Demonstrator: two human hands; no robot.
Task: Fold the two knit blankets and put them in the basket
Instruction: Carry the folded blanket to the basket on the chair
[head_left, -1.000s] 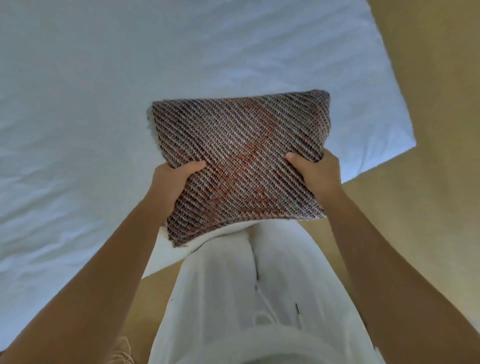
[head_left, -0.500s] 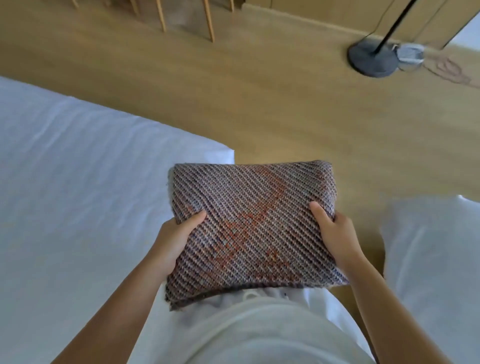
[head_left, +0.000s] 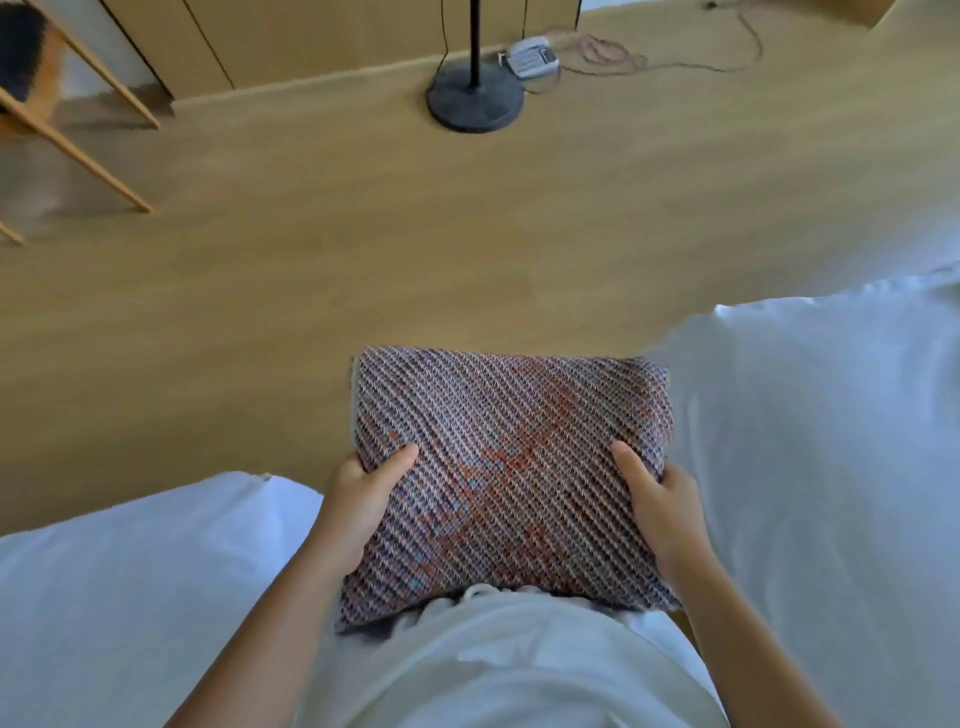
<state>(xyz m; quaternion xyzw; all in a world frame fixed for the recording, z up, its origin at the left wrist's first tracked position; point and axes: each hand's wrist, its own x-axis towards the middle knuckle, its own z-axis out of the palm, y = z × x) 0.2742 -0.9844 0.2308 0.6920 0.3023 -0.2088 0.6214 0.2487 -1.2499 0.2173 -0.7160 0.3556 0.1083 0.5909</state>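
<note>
A folded knit blanket (head_left: 511, 467), woven in grey, purple and orange diagonals, is held flat in front of my waist above the wooden floor. My left hand (head_left: 358, 506) grips its left edge with the thumb on top and the fingers underneath. My right hand (head_left: 662, 512) grips the right edge the same way. No basket and no second blanket show in this view.
A white bed (head_left: 104, 597) lies at the lower left and a second white bed (head_left: 831, 441) at the right. A black floor lamp base (head_left: 475, 101) with a power strip (head_left: 532, 57) and cables stands ahead. Wooden chair legs (head_left: 78, 150) are at the far left.
I have turned away from the bed towards the open floor, carrying the folded blanket with both hands. The lamp base has come closer to the middle of the view.
</note>
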